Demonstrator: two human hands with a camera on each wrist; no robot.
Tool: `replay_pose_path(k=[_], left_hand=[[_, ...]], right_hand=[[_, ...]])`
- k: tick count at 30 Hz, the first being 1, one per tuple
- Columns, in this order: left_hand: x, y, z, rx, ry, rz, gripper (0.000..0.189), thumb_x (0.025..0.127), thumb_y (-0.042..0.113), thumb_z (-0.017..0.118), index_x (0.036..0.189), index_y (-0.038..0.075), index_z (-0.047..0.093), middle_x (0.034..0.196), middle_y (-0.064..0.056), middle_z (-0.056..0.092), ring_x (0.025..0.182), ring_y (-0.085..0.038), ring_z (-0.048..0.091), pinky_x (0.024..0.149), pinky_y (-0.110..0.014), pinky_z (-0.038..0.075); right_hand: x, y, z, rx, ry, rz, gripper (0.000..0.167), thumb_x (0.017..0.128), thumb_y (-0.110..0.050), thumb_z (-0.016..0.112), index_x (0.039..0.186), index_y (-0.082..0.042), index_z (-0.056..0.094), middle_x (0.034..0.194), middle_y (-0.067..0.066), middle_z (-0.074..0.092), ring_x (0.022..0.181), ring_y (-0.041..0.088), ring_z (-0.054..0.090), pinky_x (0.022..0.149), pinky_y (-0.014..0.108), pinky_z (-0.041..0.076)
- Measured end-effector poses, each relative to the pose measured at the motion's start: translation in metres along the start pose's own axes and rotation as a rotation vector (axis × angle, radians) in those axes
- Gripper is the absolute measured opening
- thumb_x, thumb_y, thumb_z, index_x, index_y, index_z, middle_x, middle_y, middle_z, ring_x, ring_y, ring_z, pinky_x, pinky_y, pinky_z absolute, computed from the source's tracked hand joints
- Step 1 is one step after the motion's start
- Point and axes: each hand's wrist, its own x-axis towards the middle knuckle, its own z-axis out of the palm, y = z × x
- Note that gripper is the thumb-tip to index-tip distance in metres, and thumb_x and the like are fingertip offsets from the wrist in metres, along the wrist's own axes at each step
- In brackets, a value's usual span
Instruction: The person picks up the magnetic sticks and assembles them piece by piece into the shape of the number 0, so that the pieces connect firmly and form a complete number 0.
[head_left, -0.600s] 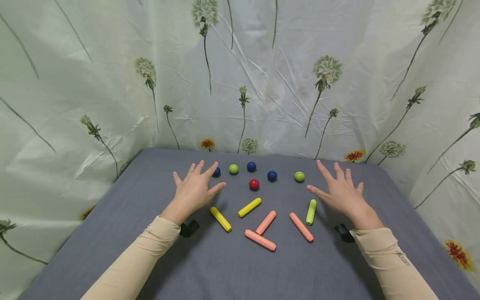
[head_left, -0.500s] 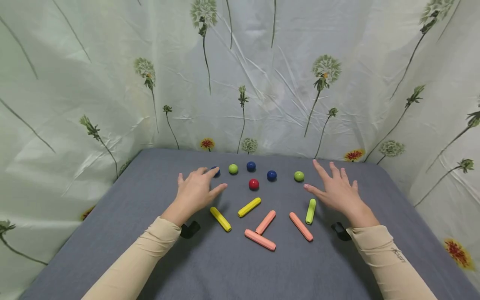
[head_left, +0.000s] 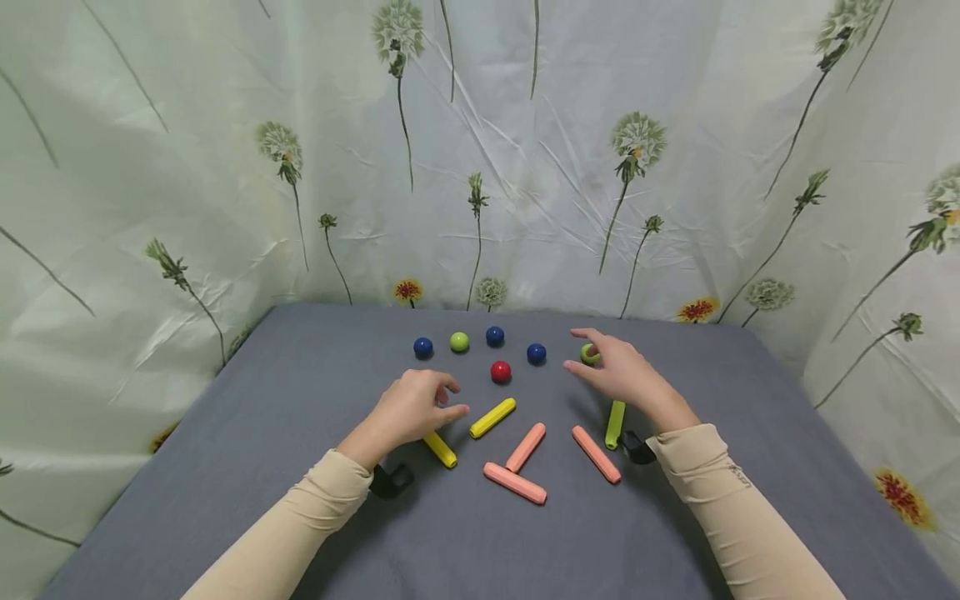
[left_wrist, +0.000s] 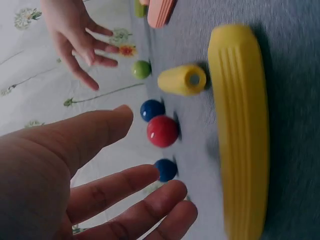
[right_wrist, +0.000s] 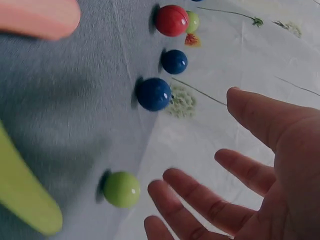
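My left hand (head_left: 405, 415) hovers above one yellow grooved stick (head_left: 441, 450), its fingers loosely bent and nothing between them. The left wrist view shows that yellow stick (left_wrist: 240, 135) lying below the hand. My right hand (head_left: 624, 377) hangs over the right-hand green ball (head_left: 589, 354), which its fingers partly cover in the head view. Seen from the right wrist, a gap separates the spread fingers from the green ball (right_wrist: 121, 189). A light green stick (head_left: 615, 425) lies under the right wrist. Close to the right hand's thumb is a blue ball (head_left: 536, 354).
A red ball (head_left: 501, 372), two more blue balls (head_left: 495, 336) and another green ball (head_left: 459, 342) sit toward the back. A second yellow stick (head_left: 492, 417) and three salmon sticks (head_left: 596, 454) lie mid-table. Flowered curtain (head_left: 480, 150) hangs behind the grey cloth (head_left: 420, 550).
The left hand has drawn back from the far-left blue ball to above the yellow stick, fingers bending. The right hand has moved left, over the green ball, its fingers less spread.
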Motion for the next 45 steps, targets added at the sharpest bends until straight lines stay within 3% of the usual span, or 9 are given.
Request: replay_pose_path(k=[7, 16, 28, 45], left_hand=[[0.004, 0.004, 0.008, -0.048, -0.063, -0.012, 0.037, 0.091, 0.039, 0.088, 0.117, 0.013, 0.081, 0.096, -0.001, 0.075, 0.079, -0.012, 0.064, 0.071, -0.032, 0.056], [0.011, 0.007, 0.017, -0.052, -0.078, -0.015, 0.035, 0.088, 0.035, 0.091, 0.114, 0.011, 0.083, 0.095, 0.0, 0.077, 0.08, -0.011, 0.066, 0.072, -0.031, 0.058], [0.021, 0.024, 0.021, -0.068, -0.104, -0.081, 0.033, 0.087, 0.037, 0.092, 0.106, 0.01, 0.085, 0.088, 0.002, 0.075, 0.071, -0.009, 0.063, 0.065, -0.026, 0.054], [0.027, 0.036, 0.027, -0.052, -0.106, -0.06, 0.034, 0.085, 0.037, 0.093, 0.104, 0.009, 0.085, 0.086, 0.001, 0.074, 0.07, -0.009, 0.062, 0.064, -0.025, 0.052]], right_hand=[[0.021, -0.007, 0.011, 0.054, -0.071, -0.033, 0.058, 0.109, -0.034, 0.064, 0.159, -0.007, 0.049, 0.136, 0.025, 0.069, 0.125, 0.043, 0.067, 0.1, 0.058, 0.056], [0.044, -0.015, 0.019, 0.061, -0.151, -0.039, 0.057, 0.108, -0.035, 0.067, 0.156, -0.009, 0.053, 0.133, 0.021, 0.071, 0.121, 0.037, 0.069, 0.1, 0.055, 0.057], [0.069, -0.021, 0.024, 0.055, -0.208, -0.143, 0.054, 0.106, -0.029, 0.07, 0.152, -0.004, 0.057, 0.121, 0.019, 0.074, 0.105, 0.03, 0.072, 0.091, 0.046, 0.058], [0.083, -0.03, 0.037, 0.045, -0.261, -0.152, 0.055, 0.105, -0.032, 0.073, 0.152, -0.008, 0.059, 0.128, 0.018, 0.075, 0.112, 0.031, 0.072, 0.097, 0.046, 0.059]])
